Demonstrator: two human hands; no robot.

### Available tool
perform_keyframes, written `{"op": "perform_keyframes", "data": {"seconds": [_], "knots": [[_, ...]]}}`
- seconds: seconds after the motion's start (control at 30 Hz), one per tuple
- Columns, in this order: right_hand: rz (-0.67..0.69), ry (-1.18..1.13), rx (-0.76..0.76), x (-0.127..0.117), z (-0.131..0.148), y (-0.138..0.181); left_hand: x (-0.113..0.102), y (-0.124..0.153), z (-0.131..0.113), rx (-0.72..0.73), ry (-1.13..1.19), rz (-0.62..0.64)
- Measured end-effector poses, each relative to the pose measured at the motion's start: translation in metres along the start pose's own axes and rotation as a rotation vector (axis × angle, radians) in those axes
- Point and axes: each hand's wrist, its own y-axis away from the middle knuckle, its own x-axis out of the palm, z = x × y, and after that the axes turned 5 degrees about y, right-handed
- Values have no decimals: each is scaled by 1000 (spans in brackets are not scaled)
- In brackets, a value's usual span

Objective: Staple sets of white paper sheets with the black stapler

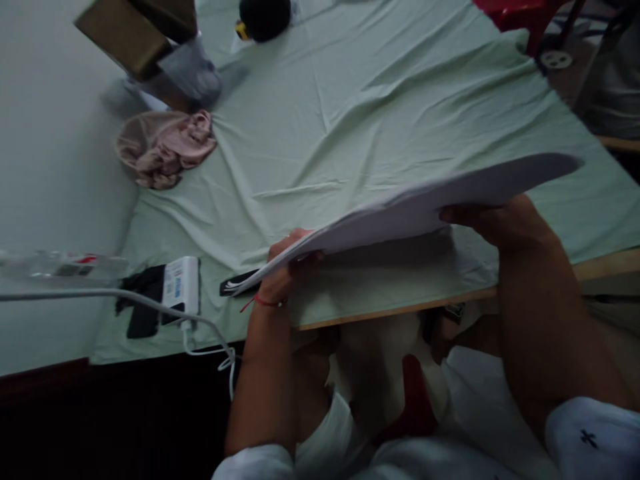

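Note:
A large white sheet (425, 200), stiff like card or folded fabric and blurred by motion, is held flat above the pale green cloth (350, 113) that covers the table. My left hand (283, 267) grips the sheet's near left edge, fingers curled around it; a red thread circles that wrist. My right hand (500, 217) holds the sheet from below near its right side, fingers pressed against the underside. The sheet hides part of the green cloth beneath it.
A pink crumpled cloth (165, 147) lies at the back left. A white charger box (181, 285) with a cable, a black item (143, 307) and a black ball-like object (264, 17) sit on the table. A brown box (125, 33) hangs at top left. The wooden table edge (400, 310) runs below.

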Motion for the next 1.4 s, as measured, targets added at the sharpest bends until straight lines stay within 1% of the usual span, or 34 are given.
{"op": "perform_keyframes", "data": {"seconds": [0.1, 0.2, 0.27, 0.37, 0.4, 0.43, 0.5, 0.57, 0.63, 0.7, 0.77, 0.83, 0.97, 1.03, 1.1, 1.17, 1.23, 1.3, 1.33, 1.4], "knots": [[108, 121, -56, -2, -2, -3, -1, 2, 1, -12, -66, -53], [84, 197, -99, -2, -5, -6, -2, 4, -1, -23, -115, -58], [100, 171, -80, 1, -5, -7, -2, 3, -4, -47, -161, -19], [237, 29, -50, 10, -4, -10, 1, 0, -5, -77, -194, 7], [248, -16, -58, 12, -3, -11, 3, -1, -6, -70, -175, -10], [245, -52, -68, 14, -2, -11, 5, 0, -6, -59, -134, -30], [195, -105, -92, 14, -1, -10, 9, 4, -8, -65, 6, -78], [136, -146, -33, 11, 0, -8, 12, 9, -9, -145, 173, -110], [99, -217, 32, 9, 2, -6, 16, 14, -12, -262, 298, -126], [72, -288, 40, 8, 2, -6, 20, 17, -16, -350, 404, -141], [44, -320, 10, 10, 0, -8, 23, 18, -22, -394, 507, -144], [13, -336, -31, 12, -3, -10, 24, 18, -29, -431, 581, -76], [-27, -358, -83, 14, -8, -12, 24, 19, -40, -523, 608, 222], [-29, -336, -80, 14, -8, -13, 23, 19, -42, -550, 569, 296], [-31, -242, -74, 13, -4, -13, 22, 20, -43, -553, 521, 306], [-50, -28, -101, 11, 1, -13, 19, 21, -44, -550, 491, 320], [-99, 234, -167, 10, 6, -13, 14, 22, -45, -546, 468, 345], [-158, 408, -227, 10, 8, -14, 9, 23, -45, -540, 440, 366], [-185, 418, -239, 10, 8, -14, 7, 24, -44, -535, 425, 367], [-123, 283, -178, 12, 5, -15, 5, 25, -43, -522, 409, 323]]}}
